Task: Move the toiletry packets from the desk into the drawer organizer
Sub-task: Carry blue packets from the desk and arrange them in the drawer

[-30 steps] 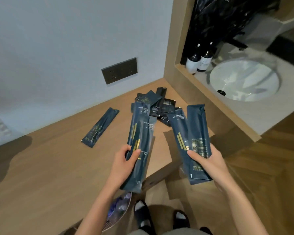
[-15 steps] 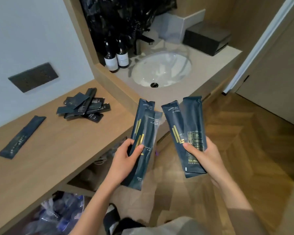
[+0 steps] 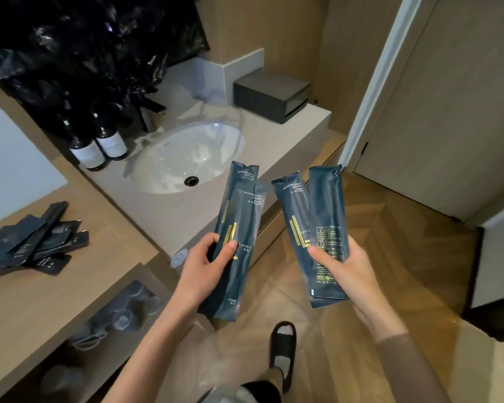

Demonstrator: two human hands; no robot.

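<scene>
My left hand (image 3: pixel 205 264) grips two long dark blue toiletry packets (image 3: pixel 235 228) with gold stripes, held upright over the floor beside the sink counter. My right hand (image 3: pixel 342 270) grips two more long dark blue packets (image 3: pixel 317 216), fanned apart at the top. A pile of several small dark packets (image 3: pixel 34 241) lies on the wooden desk (image 3: pixel 41 301) at the left. No drawer organizer shows in this view.
A white sink (image 3: pixel 186 155) sits in the stone counter (image 3: pixel 274 135), with two dark bottles (image 3: pixel 99 146) at its left and a dark box (image 3: pixel 271 94) at its back right. Black plastic hangs above. A door (image 3: pixel 448 112) stands at right. Wooden floor lies below, with my slippered foot (image 3: pixel 282 344).
The view has swung to the right, away from the desk toward the sink and door. Both hands keep their packets and have moved off the desk, over the floor.
</scene>
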